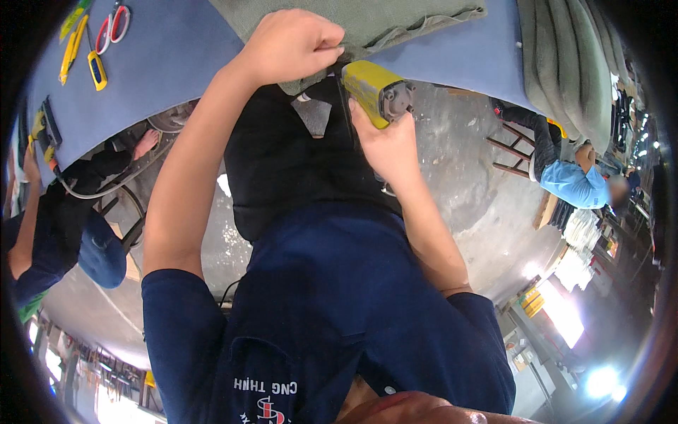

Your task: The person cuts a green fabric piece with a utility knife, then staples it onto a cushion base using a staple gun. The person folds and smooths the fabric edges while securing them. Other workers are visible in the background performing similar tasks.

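My right hand point(388, 141) is wrapped round a yellow staple gun point(367, 85) with a grey bolted end cap, held just off the table's near edge. The tool's front end is hidden. My left hand point(296, 46) is closed, with thumb and forefinger pressed together, over grey-green fabric point(254, 18) at that edge. Whatever is between its fingertips is too small to make out. The fabric lies across the table, with a folded seam running to the right and a flap hanging toward my lap. Below the flap, a grey tapered piece point(313, 116) shows against my black trousers.
On the blue-covered table point(159, 56) lie red-and-white scissors point(113, 30), a yellow cutter point(97, 71) and other yellow tools. Padded green pieces point(565, 63) stand at the right. A co-worker at the left is beside a hosed tool point(46, 134); another person point(575, 180) sits at the far right.
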`<action>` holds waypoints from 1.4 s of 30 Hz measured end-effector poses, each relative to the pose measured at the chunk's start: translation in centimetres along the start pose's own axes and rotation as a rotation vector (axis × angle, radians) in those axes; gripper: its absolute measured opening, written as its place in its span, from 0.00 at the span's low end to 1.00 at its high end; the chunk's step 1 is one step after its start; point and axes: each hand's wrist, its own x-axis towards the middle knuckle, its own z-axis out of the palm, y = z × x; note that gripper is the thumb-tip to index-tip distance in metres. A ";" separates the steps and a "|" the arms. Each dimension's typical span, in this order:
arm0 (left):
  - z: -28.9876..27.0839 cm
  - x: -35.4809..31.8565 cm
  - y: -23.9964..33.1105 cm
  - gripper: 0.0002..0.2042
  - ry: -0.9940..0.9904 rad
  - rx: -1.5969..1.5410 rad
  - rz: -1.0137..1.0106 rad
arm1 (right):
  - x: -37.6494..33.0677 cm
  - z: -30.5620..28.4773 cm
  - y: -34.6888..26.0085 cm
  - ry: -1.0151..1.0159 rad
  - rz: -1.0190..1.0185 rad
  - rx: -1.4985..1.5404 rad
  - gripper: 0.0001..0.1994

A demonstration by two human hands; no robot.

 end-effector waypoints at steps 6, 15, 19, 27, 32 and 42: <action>-1.8 -0.9 1.2 0.15 -0.013 0.145 0.180 | -0.7 -1.6 -2.2 -0.046 0.230 0.140 0.16; -0.2 -1.5 -0.9 0.16 0.077 -0.063 0.082 | -1.2 0.1 -1.7 -0.029 0.138 0.153 0.11; 0.4 -1.2 -1.0 0.16 0.080 -0.035 0.083 | -0.6 1.7 0.3 0.032 -0.088 0.073 0.10; -1.4 -1.7 -0.3 0.17 0.093 0.041 0.256 | -1.0 -0.6 -2.2 -0.063 0.254 0.202 0.14; -0.6 -1.6 -1.4 0.18 0.026 -0.057 0.078 | -1.5 -0.1 -2.3 -0.087 0.256 0.149 0.17; -0.6 -1.7 -1.1 0.17 0.067 0.007 0.198 | -1.1 1.4 -0.5 -0.042 0.132 0.124 0.13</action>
